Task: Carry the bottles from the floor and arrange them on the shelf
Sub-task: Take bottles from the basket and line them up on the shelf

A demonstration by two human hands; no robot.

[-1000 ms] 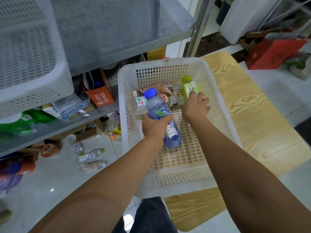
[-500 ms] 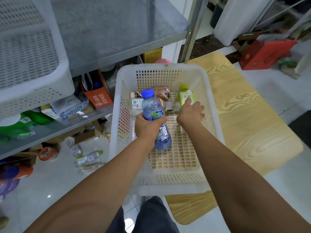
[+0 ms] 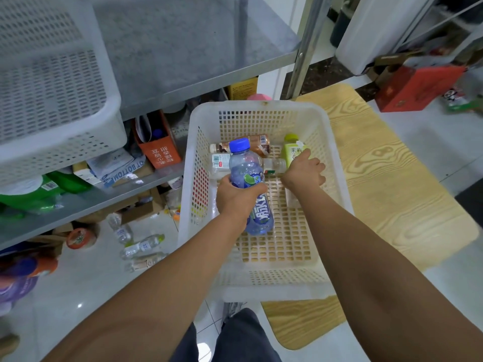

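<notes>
My left hand (image 3: 235,197) grips a blue-capped, blue-tinted bottle (image 3: 248,178) and holds it upright over the white perforated basket (image 3: 337,163) on the floor. My right hand (image 3: 304,171) reaches to the basket's far right, its thumb touching a pale green bottle (image 3: 294,150) and its fingers spread. A brown bottle (image 3: 257,145) and a clear bottle (image 3: 271,164) lie at the basket's far end. The grey metal shelf (image 3: 198,40) is above and to the left.
A second white basket (image 3: 52,87) stands on the shelf at the left. The lower shelf (image 3: 86,199) holds bags and an orange box. Several clear bottles (image 3: 141,248) lie on the tiled floor. A wood-grain mat (image 3: 392,184) is under the basket; a red box (image 3: 415,87) sits far right.
My right hand has loosened from a curl round the green bottle to spread fingers beside it. My left hand still holds the blue bottle. The view has drawn back slightly.
</notes>
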